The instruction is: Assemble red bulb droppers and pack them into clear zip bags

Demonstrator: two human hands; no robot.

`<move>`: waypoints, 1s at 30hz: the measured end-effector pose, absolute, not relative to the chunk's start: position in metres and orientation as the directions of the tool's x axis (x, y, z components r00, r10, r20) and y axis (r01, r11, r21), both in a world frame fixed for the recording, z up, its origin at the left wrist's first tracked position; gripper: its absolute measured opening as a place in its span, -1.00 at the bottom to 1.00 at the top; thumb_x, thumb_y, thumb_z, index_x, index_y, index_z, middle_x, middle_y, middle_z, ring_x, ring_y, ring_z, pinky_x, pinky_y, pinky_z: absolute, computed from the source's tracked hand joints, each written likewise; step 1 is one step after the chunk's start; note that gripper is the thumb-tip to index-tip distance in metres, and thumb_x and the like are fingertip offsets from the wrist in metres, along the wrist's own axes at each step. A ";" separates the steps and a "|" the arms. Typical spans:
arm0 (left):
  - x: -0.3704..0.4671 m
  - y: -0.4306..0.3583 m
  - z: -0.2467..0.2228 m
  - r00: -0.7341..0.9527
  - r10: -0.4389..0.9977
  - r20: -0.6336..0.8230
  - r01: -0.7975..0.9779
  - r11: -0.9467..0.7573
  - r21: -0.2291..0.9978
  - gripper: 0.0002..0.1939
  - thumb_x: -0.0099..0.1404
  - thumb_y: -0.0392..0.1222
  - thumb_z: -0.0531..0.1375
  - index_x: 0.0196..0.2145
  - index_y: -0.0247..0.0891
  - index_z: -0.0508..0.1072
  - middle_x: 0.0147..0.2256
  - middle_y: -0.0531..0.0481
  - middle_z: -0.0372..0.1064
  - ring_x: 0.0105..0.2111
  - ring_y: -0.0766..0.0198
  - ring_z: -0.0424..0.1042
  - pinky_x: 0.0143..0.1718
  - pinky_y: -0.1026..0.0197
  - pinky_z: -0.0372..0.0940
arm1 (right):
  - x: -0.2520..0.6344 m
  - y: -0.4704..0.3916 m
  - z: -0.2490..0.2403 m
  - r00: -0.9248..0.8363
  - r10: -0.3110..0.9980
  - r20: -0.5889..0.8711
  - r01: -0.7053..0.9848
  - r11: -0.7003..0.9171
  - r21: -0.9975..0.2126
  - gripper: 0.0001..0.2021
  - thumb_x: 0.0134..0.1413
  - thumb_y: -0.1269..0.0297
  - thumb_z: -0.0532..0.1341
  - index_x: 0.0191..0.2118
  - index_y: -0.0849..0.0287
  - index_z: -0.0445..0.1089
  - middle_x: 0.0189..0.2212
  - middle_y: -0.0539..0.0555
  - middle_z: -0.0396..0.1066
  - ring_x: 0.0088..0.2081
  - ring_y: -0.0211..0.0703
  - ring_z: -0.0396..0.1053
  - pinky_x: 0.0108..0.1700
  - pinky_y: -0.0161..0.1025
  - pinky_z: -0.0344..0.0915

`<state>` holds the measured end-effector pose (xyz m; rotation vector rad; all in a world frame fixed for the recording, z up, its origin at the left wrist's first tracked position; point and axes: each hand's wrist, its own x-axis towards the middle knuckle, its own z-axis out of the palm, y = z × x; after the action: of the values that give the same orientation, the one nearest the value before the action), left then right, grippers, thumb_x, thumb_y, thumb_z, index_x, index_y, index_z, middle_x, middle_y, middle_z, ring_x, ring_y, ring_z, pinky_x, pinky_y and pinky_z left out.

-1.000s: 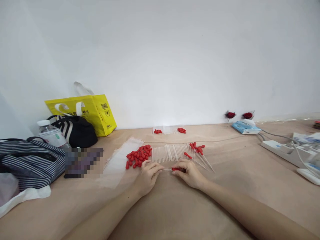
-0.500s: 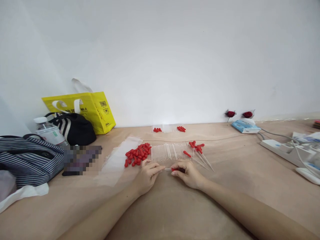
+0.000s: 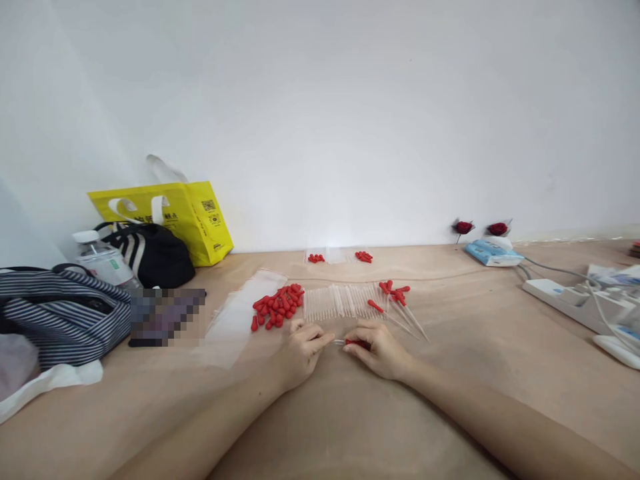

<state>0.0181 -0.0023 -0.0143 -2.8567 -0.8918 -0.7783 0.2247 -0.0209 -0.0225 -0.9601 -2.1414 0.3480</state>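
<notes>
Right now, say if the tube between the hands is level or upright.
Roughly level: the clear tube runs sideways from the left hand to the red bulb in the right hand.

A: What sort of place are we in?

B: We are in a plain indoor room, a home or a small office; we cannot tell which. A tan table [image 3: 320,433] runs up to a white wall [image 3: 320,133].

A: What do we go by?

B: Everyday belongings. On the left we find a yellow shopping bag [image 3: 211,223], a striped bag [image 3: 65,317] and a plastic bottle [image 3: 107,263]; on the right, a tissue pack [image 3: 490,253] and a power strip [image 3: 553,293]. Mid-table, red bulbs [image 3: 277,306] beside thin clear tubes [image 3: 340,303] suggest small handwork to us.
</notes>
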 end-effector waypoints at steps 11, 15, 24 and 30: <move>0.030 -0.011 -0.010 0.725 0.476 0.497 0.489 -0.865 0.115 -0.70 0.25 -0.37 -0.07 -0.21 -0.20 0.41 -0.42 -0.01 0.44 -0.43 0.31 0.35 -0.28 0.15 0.02 | 0.219 -0.022 -0.024 -0.527 0.637 0.563 0.544 0.762 -0.352 -0.83 0.10 0.30 0.04 -0.41 0.19 0.34 -0.52 0.04 0.33 -0.43 -0.24 0.27 -0.29 -0.25 0.14; 0.033 -0.012 -0.013 0.702 0.482 0.524 0.488 -0.862 0.140 -0.73 0.27 -0.34 -0.06 -0.22 -0.22 0.40 -0.43 0.01 0.45 -0.44 0.33 0.37 -0.24 0.15 0.05 | 0.220 -0.020 -0.023 -0.534 0.662 0.526 0.539 0.746 -0.391 -0.83 0.09 0.22 0.09 -0.39 0.18 0.34 -0.50 0.04 0.36 -0.42 -0.24 0.29 -0.27 -0.23 0.14; 0.025 -0.009 -0.014 0.653 0.545 0.526 0.538 -0.822 0.185 -0.75 0.30 -0.28 -0.05 -0.17 -0.20 0.39 -0.37 0.00 0.47 -0.39 0.32 0.40 -0.11 0.08 0.03 | 0.247 -0.021 -0.022 -0.471 0.731 0.493 0.588 0.677 -0.443 -0.82 0.02 0.16 0.15 -0.29 0.12 0.37 -0.45 0.02 0.41 -0.36 -0.20 0.29 -0.18 -0.17 0.11; 0.023 -0.006 -0.013 0.607 0.607 0.513 0.588 -0.777 0.224 -0.77 0.30 -0.19 -0.02 -0.27 -0.21 0.43 -0.44 0.02 0.46 -0.42 0.30 0.38 -0.12 0.08 0.03 | 0.246 -0.019 -0.022 -0.442 0.722 0.532 0.580 0.682 -0.444 -0.86 0.06 0.24 0.12 -0.29 0.10 0.38 -0.47 0.00 0.40 -0.39 -0.22 0.29 -0.17 -0.16 0.12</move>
<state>0.0230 -0.0059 -0.0130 -2.8450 -1.0577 -0.9275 0.2457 -0.0194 -0.0216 -0.9954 -2.1741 0.2539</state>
